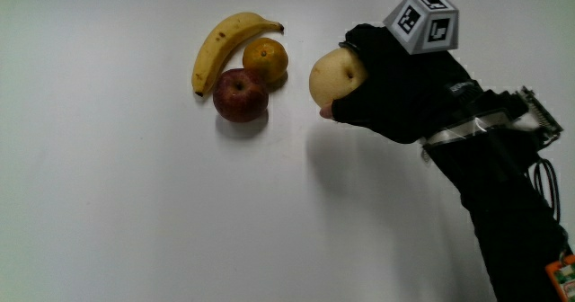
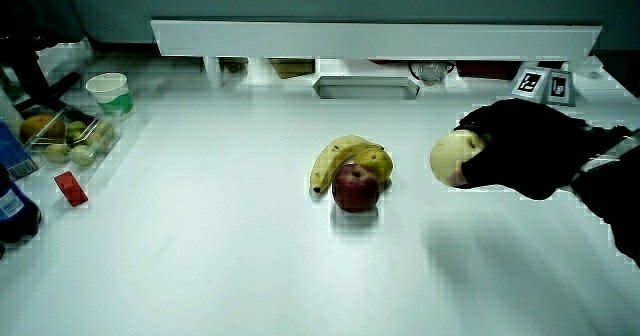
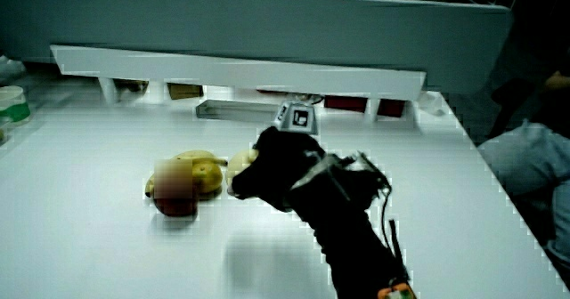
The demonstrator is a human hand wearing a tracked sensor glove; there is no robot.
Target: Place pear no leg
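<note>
The hand (image 1: 395, 82) in its black glove is shut on a pale yellow pear (image 1: 331, 75), held above the white table (image 1: 135, 212) with a shadow under it. The pear shows in both side views (image 2: 450, 158) (image 3: 239, 164), mostly wrapped by the fingers. Beside the pear lies a group of fruit: a banana (image 1: 220, 43), an orange (image 1: 266, 59) and a red apple (image 1: 240, 95) that touch one another. The hand (image 2: 525, 151) hovers beside that group, apart from it. The patterned cube (image 1: 424, 22) sits on the back of the hand.
A low white partition (image 2: 380, 38) runs along the table's edge farthest from the person, with a grey tray (image 2: 365, 86) just before it. A side view shows a cup (image 2: 108, 91), a clear box of fruit (image 2: 70, 136), a red item (image 2: 70, 188) and a bottle (image 2: 12, 191) near one table edge.
</note>
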